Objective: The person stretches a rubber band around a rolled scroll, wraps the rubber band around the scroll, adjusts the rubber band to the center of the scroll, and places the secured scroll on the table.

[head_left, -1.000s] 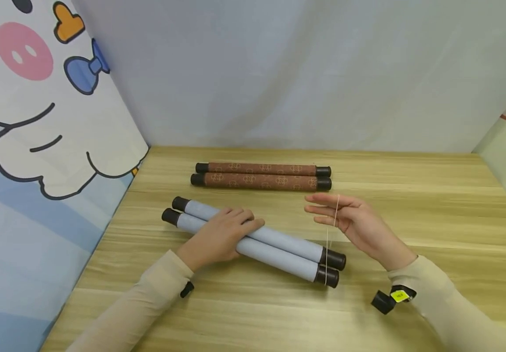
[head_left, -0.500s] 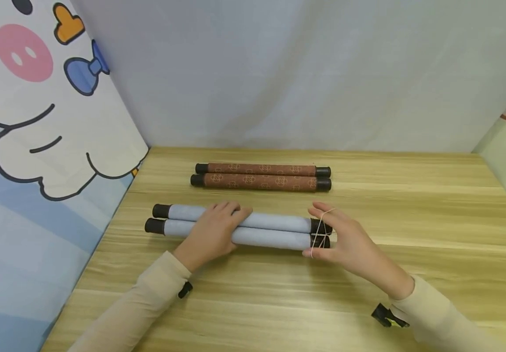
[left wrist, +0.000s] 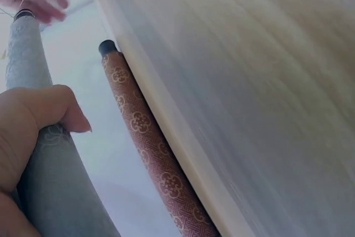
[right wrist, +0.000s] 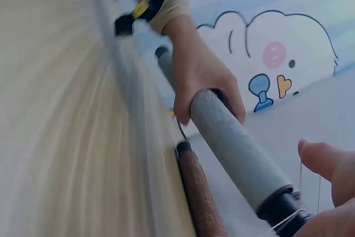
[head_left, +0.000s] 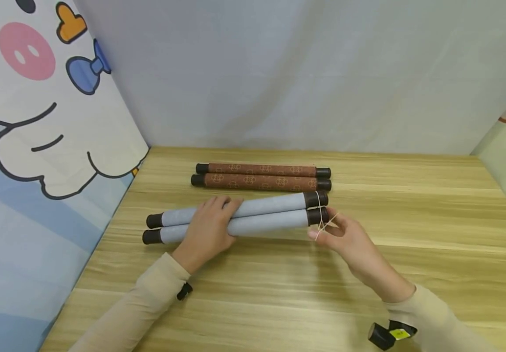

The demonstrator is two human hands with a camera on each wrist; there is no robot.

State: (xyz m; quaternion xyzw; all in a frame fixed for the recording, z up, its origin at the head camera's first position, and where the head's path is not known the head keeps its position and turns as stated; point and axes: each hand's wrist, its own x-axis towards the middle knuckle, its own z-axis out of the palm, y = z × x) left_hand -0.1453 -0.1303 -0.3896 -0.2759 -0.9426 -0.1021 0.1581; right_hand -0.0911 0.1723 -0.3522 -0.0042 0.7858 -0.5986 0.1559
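My left hand (head_left: 209,227) grips a light blue double-roller scroll (head_left: 270,220) with dark end knobs around its middle. The thumb lies across the fabric in the left wrist view. The scroll's right end is tilted up, away from me. A thin white rubber band (head_left: 320,208) loops around both dark knobs at that end. My right hand (head_left: 358,247) is just beside those knobs and stretches the band's crossed loop between thumb and fingers. In the right wrist view, the band runs around the dark knob (right wrist: 280,212) close to the right hand (right wrist: 333,176).
Behind the light blue scroll, a brown patterned scroll (head_left: 257,182) lies on the wooden table (head_left: 253,303), its dark knobs close to the held one. A pale curtain (head_left: 305,73) rises at the table's back edge. A cartoon-printed cloth (head_left: 72,161) hangs at the left.
The light blue scroll has swung so its right end moved away from me. My right hand went from beside the scroll to its end knobs, and the rubber band is now crossed and wraps both.
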